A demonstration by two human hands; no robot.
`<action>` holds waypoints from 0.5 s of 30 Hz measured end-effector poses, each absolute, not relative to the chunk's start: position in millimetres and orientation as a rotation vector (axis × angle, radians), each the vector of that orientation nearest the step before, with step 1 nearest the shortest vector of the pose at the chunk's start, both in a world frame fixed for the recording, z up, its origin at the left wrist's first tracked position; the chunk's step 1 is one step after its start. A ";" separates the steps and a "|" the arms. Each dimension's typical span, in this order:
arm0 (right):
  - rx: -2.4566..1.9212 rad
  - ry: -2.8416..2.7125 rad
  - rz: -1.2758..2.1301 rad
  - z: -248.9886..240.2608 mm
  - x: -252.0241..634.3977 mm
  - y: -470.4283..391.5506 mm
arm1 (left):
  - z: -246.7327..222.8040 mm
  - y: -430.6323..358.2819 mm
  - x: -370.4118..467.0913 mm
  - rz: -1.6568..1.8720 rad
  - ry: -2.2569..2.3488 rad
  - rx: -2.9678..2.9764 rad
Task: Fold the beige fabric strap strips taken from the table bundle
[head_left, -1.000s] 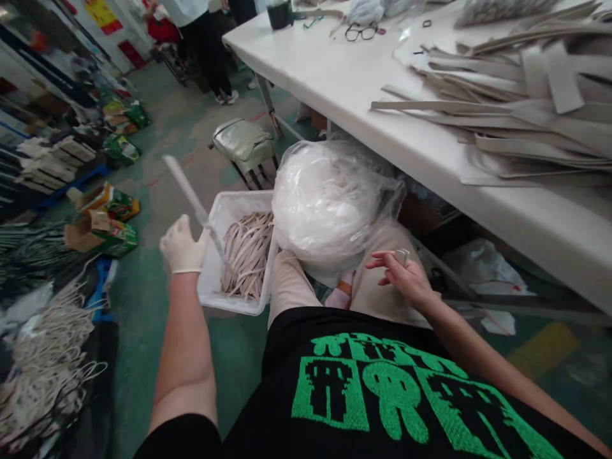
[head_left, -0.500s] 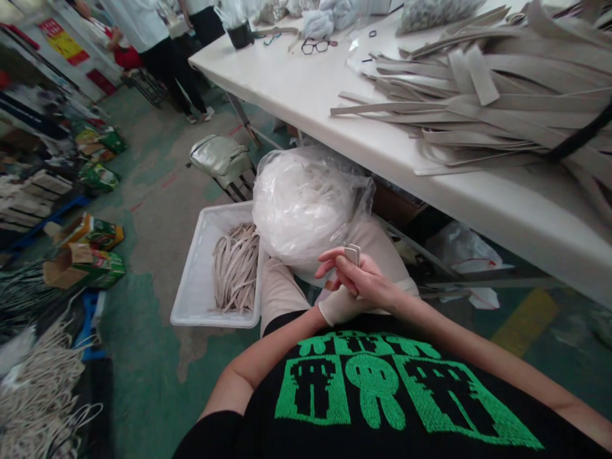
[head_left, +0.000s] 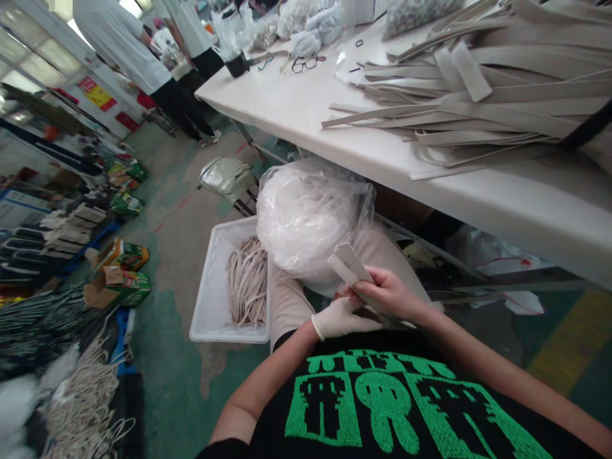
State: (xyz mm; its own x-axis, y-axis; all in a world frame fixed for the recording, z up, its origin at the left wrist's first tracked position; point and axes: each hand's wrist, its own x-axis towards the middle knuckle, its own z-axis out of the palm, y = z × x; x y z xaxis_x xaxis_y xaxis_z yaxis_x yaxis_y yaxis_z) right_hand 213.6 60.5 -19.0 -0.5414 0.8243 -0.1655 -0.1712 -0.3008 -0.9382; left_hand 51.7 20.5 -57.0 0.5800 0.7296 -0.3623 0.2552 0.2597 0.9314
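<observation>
The bulging clear plastic bag with pale contents (head_left: 306, 217) sits against the person's legs, directly in front of the hands. The bare right hand (head_left: 389, 293) grips a flat beige strip of fabric-like material (head_left: 351, 262), thumb on top; the strip tilts up from the fingers and its far end overlaps the bag's near side in view. The white-gloved left hand (head_left: 342, 319) is curled below the right one, at the strip's lower part; whether it too grasps the strip cannot be told.

The handling looks to be partway through: this strip is in hand and not laid down. A heap of narrow beige strips (head_left: 247, 280) lies in the white plastic bin (head_left: 203, 306) on the person's left of the bag, and a larger spread of loose beige strips (head_left: 478, 108) covers much of the white desk (head_left: 282, 95) to the right of and beyond it. No count of either can be made.

Just beyond the bag stands a stool with a shiny pale-green cover (head_left: 224, 175). Farther beyond it, black-framed glasses (head_left: 305, 65) lie on the desk. The bag itself fills the space between the hands and the stool, and partly hides the bin's edge.
</observation>
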 end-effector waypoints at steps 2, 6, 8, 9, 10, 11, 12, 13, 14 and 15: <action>-0.906 -1.018 1.874 -31.6 216.9 68.5 | -50.3 42.4 31.3 0.521 1.091 1.376; -0.873 -0.607 1.980 -63.3 225.1 87.9 | -33.5 116.0 -19.0 0.696 1.698 1.816; -0.806 -0.483 2.081 -74.4 229.0 96.3 | -30.5 156.6 -38.0 0.530 1.928 2.096; -0.787 -0.448 2.110 -77.7 230.5 99.6 | -31.1 174.8 -44.5 0.401 1.978 2.211; -0.779 -0.432 2.127 -79.8 231.6 102.0 | -32.8 190.7 -49.0 0.257 1.995 2.299; -0.779 -0.432 2.135 -80.8 232.3 103.7 | -35.1 203.9 -52.0 0.116 1.985 2.363; -0.784 -0.443 2.140 -81.2 232.5 104.7 | -37.2 214.0 -53.8 -0.002 1.966 2.404; -0.790 -0.456 2.141 -81.3 232.4 105.0 | -38.6 221.1 -55.1 -0.081 1.948 2.431; -0.794 -0.467 2.141 -81.4 232.2 104.9 | -38.8 224.9 -56.5 -0.113 1.937 2.452; -0.796 -0.476 2.140 -81.6 231.9 104.6 | -37.3 225.5 -58.2 -0.095 1.928 2.473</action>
